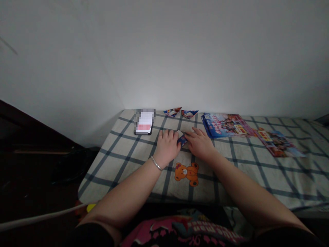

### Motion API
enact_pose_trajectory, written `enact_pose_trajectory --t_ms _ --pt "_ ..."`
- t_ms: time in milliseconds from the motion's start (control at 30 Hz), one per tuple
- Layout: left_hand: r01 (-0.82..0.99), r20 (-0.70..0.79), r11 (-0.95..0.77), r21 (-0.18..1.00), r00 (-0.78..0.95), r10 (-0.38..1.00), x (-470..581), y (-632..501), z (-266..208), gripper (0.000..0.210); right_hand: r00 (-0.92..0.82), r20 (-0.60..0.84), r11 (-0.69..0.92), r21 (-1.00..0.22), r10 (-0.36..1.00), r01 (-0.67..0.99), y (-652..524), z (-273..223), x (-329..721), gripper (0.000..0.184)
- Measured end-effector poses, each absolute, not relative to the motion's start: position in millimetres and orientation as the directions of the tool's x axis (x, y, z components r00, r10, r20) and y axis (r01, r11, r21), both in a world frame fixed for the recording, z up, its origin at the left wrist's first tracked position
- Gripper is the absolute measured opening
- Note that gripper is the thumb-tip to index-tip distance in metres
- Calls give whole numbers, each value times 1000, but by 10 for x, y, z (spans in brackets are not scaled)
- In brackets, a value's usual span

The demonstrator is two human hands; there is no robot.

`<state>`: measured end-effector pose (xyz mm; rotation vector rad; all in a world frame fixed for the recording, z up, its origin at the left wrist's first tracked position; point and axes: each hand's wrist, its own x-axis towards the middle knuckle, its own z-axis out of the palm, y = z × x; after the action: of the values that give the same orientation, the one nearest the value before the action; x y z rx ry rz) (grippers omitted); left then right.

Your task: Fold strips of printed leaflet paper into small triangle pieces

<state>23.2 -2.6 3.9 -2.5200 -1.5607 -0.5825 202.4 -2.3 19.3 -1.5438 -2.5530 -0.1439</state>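
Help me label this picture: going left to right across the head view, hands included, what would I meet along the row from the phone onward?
Phone → left hand → small folded paper → right hand → stack of leaflets → rightmost leaflet.

- I've got both arms reaching in from the near edge, converging mid-scene.
- My left forearm (pixel 128 195) angles far and right; right forearm (pixel 249 185) angles far and left.
- Left hand (pixel 166 145): palm down, fingers slightly spread, pointing far, thumb out to the right.
- Right hand (pixel 200 144): back up, fingers pointing left and far.
- Hands near each other, narrow gap between.
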Motion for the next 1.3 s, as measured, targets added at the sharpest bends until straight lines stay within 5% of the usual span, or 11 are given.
enact_pose_trajectory --t_ms 433,800,1300 --pt "892 367 -441 100 379 850 194 29 -43 51 -406 58 406 8 912 914 -154 342 2057 36" --pt "886 317 -449 118 394 863 162 109 -16 55 -427 217 457 -112 878 882 -77 -20 1954 50" --pt "873 341 -473 122 411 845 102 -27 80 39 -406 185 429 -105 895 897 -90 8 1922 49"
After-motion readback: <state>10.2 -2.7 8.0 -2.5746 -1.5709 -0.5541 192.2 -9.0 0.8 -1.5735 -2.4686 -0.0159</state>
